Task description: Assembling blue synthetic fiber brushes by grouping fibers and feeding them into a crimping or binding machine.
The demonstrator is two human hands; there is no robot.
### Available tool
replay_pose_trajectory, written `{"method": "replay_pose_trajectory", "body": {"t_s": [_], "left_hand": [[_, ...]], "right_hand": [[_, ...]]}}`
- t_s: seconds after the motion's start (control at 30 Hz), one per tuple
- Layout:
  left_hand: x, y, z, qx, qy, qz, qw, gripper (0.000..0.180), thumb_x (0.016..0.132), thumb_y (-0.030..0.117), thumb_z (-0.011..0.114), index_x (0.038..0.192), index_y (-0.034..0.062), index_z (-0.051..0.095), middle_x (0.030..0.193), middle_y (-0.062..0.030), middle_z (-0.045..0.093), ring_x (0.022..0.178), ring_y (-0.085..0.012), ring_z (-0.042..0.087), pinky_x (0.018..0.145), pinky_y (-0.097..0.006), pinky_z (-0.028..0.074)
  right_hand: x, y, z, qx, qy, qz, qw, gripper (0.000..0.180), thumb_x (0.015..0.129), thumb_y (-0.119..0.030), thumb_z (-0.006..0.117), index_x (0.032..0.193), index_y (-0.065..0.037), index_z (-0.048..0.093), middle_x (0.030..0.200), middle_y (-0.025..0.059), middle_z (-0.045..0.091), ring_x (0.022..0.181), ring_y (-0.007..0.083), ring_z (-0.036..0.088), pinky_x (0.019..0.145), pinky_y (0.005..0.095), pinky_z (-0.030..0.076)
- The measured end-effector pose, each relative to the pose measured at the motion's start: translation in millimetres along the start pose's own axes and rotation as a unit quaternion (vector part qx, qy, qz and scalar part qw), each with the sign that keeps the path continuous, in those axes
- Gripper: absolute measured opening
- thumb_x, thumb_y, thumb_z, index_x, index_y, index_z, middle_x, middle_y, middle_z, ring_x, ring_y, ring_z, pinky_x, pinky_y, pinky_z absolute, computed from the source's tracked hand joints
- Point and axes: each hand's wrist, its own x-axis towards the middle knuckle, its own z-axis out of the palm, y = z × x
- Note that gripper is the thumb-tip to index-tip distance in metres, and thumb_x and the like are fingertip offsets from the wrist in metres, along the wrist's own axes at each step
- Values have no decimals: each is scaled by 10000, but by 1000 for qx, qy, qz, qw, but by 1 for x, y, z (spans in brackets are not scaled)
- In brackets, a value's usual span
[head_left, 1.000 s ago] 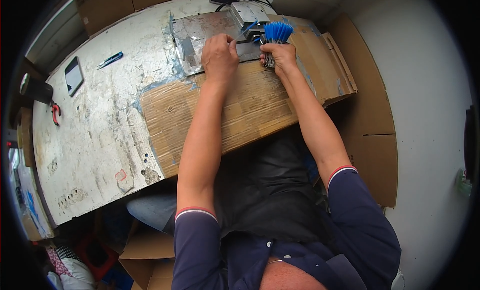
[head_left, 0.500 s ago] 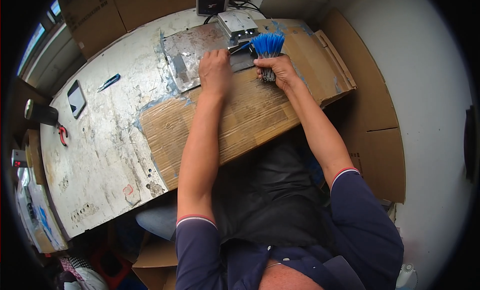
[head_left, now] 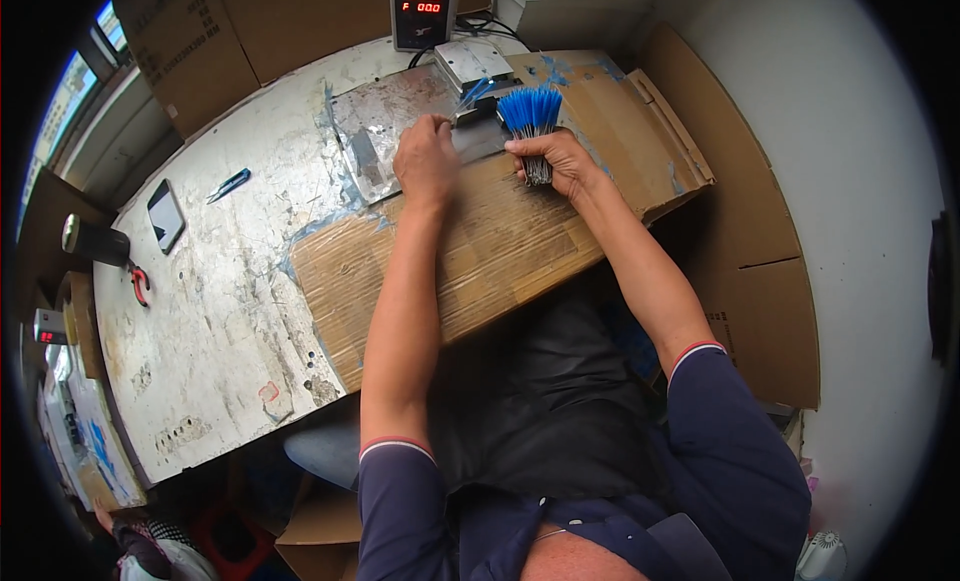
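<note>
My right hand (head_left: 560, 163) grips an upright bundle of thin metal-stemmed pieces with blue tips (head_left: 532, 121), its lower end resting on the cardboard sheet (head_left: 500, 246). My left hand (head_left: 425, 161) lies knuckles-up on the shiny metal plate (head_left: 375, 131), fingers curled near the plate's right edge, close to the bundle. Whether it pinches anything is hidden. Just beyond both hands sits a small metal block-shaped device (head_left: 472, 63) with a few blue pieces at its front.
A box with a red digital display (head_left: 421, 11) stands at the back of the worn white table (head_left: 210, 311). A dark phone (head_left: 165, 214), a blue pen (head_left: 230, 185), red pliers (head_left: 137, 281) and a dark cylinder (head_left: 95, 241) lie left. Cardboard panels (head_left: 745, 241) line the right.
The view has shifted, so the table sits lower in the picture and the display box shows. Both hands stay at the plate and bundle, barely moving.
</note>
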Motion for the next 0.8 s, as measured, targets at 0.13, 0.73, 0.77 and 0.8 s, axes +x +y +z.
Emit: {"method": "replay_pose_trajectory", "body": {"t_s": [0.13,0.73,0.77,0.8], "left_hand": [[3,2,5,-265,-37,-125,955,140,999,163,605,1016,43,674,947,-82,719,819,-202,704,692,-318,546],[-1,10,-3,-395,-63,-224,889,144,1002,74,617,1103,-22,652,939,-84,701,746,-129,665,634,-249,570],[-2,9,-2,-394,-37,-214,893,151,1012,83,605,1113,-24,637,948,-93,702,756,-133,669,632,-250,570],[-5,8,-2,-421,-23,-229,878,160,1035,103,570,1126,-25,601,982,-118,708,778,-145,681,639,-251,574]], "right_hand": [[-2,1,14,-52,-12,22,998,219,777,-13,816,939,0,670,747,66,663,579,144,648,492,277,555],[-10,17,28,52,-44,-35,997,184,793,-19,759,935,15,648,759,76,661,600,161,648,531,298,548],[-9,18,26,35,-30,-73,996,174,787,-19,748,927,15,649,757,74,656,600,157,643,528,292,540],[-5,21,21,39,-31,-68,996,174,787,-19,748,927,15,649,757,74,656,600,157,643,528,292,540]]}}
